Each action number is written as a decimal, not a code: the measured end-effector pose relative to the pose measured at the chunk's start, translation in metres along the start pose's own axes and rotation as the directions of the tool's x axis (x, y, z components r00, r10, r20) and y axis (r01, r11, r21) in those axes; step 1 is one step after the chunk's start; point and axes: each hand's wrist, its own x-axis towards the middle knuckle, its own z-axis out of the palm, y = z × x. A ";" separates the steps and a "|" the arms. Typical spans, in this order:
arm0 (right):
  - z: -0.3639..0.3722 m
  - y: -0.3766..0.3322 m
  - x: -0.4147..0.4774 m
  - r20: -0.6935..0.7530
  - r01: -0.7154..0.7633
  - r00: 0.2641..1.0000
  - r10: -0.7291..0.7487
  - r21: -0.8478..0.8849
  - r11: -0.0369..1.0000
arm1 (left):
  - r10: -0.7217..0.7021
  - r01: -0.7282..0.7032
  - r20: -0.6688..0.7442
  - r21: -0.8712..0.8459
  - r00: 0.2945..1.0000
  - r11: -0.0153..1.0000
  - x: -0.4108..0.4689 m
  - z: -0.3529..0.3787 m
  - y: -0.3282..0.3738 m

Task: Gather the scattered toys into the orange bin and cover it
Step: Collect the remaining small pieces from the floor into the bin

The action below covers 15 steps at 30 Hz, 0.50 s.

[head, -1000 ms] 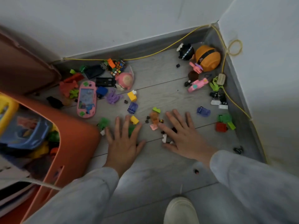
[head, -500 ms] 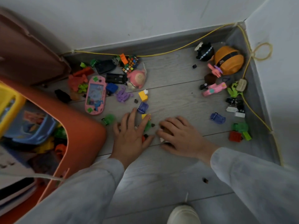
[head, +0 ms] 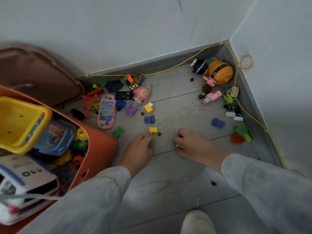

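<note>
The orange bin (head: 103, 149) stands at the left, holding a yellow tub (head: 20, 122) and several toys. Small toys lie scattered on the grey floor near the corner. My left hand (head: 137, 149) rests on the floor beside the bin, fingers curled around small pieces, with green showing between them. My right hand (head: 190, 143) is closed over small pieces too, a white one showing at the fingers. A yellow brick (head: 153, 130) and a blue toy car (head: 149, 119) lie just beyond my left hand.
A pink handheld game (head: 106, 111), a pink round toy (head: 142, 93) and a puzzle cube (head: 135, 81) lie by the wall. An orange ball toy (head: 220, 71) sits in the corner. A yellow cord (head: 249, 110) follows the skirting. A brown case (head: 37, 76) stands behind the bin.
Both hands went from lying flat with spread fingers to closed fists over the small pieces, and drew back slightly. The yellow brick stays uncovered on the floor.
</note>
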 end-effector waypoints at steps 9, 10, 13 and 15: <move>-0.086 -0.038 0.016 -0.037 0.037 0.999 -0.032 0.141 0.989 | 0.103 -0.154 -0.237 -0.206 0.966 0.966 -0.051 -0.085 0.054; -0.104 -0.048 0.022 -0.074 0.053 0.996 -0.042 0.151 0.987 | 0.109 -0.171 -0.266 -0.220 0.958 0.960 -0.057 -0.099 0.059; -0.161 -0.087 0.039 -0.201 0.158 0.972 -0.126 0.151 0.976 | 0.139 -0.238 -0.397 -0.211 0.907 0.948 -0.076 -0.145 0.063; -0.193 -0.114 0.050 -0.258 0.218 0.951 -0.173 0.158 0.963 | 0.147 -0.250 -0.479 -0.158 0.865 0.955 -0.087 -0.172 0.059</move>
